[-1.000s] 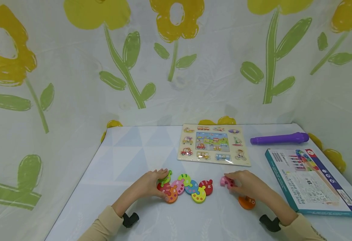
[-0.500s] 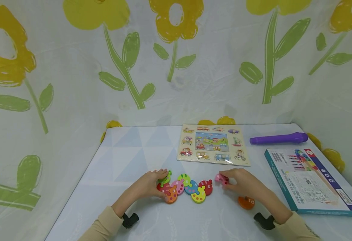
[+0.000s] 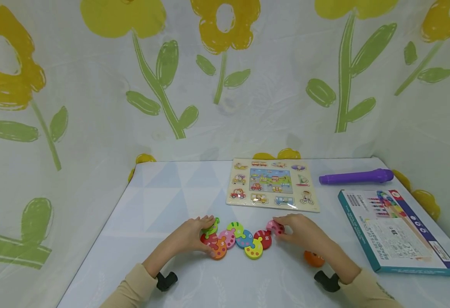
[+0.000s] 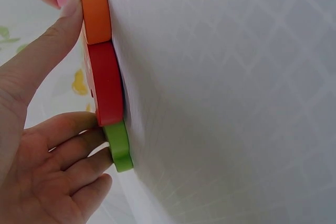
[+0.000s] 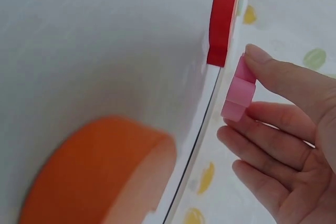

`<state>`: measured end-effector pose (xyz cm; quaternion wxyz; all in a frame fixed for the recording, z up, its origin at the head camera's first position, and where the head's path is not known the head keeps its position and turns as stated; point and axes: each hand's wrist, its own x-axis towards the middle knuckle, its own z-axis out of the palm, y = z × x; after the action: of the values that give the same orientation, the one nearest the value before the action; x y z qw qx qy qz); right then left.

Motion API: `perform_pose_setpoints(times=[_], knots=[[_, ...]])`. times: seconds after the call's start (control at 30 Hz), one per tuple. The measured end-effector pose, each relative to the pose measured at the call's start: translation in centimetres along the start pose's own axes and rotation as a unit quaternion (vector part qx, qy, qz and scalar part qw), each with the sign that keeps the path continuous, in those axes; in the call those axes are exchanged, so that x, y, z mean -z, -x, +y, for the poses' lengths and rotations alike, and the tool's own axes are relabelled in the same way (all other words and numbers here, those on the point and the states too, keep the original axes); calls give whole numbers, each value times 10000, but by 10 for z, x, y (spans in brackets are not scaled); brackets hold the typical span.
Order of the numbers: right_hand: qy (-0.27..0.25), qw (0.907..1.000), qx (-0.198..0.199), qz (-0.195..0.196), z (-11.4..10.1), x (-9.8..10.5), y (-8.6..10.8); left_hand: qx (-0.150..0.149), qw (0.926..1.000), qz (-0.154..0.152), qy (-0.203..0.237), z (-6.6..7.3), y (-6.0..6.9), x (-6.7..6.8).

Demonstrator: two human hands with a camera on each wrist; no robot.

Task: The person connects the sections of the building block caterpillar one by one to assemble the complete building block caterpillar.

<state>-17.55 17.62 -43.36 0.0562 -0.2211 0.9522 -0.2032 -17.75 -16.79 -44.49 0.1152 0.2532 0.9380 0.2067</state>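
Note:
A chain of colourful numbered caterpillar puzzle pieces (image 3: 244, 241) lies across the middle of the table in the head view. My left hand (image 3: 190, 236) rests on its left end: the thumb touches the orange piece (image 4: 96, 11), and the fingertips touch the red piece (image 4: 106, 82) and green end piece (image 4: 119, 145). At the other end, my right hand (image 3: 303, 231) pinches a pink puzzle piece (image 3: 275, 227) between thumb and fingers, beside the red piece numbered 8 (image 3: 262, 239). In the right wrist view that pink piece (image 5: 241, 92) looks slightly apart from the red one (image 5: 221, 23).
A loose orange puzzle piece (image 3: 314, 259) lies below my right wrist. Behind the chain is a wooden vehicle picture board (image 3: 272, 207). To the right are a purple tube-shaped object (image 3: 356, 177) and a flat boxed set (image 3: 398, 233). Flower-printed cloth (image 3: 271, 115) surrounds the table.
My right hand has carried the pink puzzle piece leftward, up to the red piece at the chain's right end. My left hand has stayed in place.

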Motion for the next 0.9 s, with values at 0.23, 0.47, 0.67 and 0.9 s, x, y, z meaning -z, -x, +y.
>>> perform_pose_setpoints(times=[0.23, 0.47, 0.67, 0.9], knots=[[132, 9998, -161, -37, -8, -3, -6, 51, 10000, -16, 62, 1, 0, 0], [177, 9996, -196, -59, -13, -4, -7, 105, 9999, -48, 68, 0, 0, 0], [329, 9992, -206, 62, -13, -8, -9, 134, 9999, -55, 88, 1, 0, 0], [481, 9986, -202, 15, -13, -10, -9, 168, 9998, -67, 95, 1, 0, 0]])
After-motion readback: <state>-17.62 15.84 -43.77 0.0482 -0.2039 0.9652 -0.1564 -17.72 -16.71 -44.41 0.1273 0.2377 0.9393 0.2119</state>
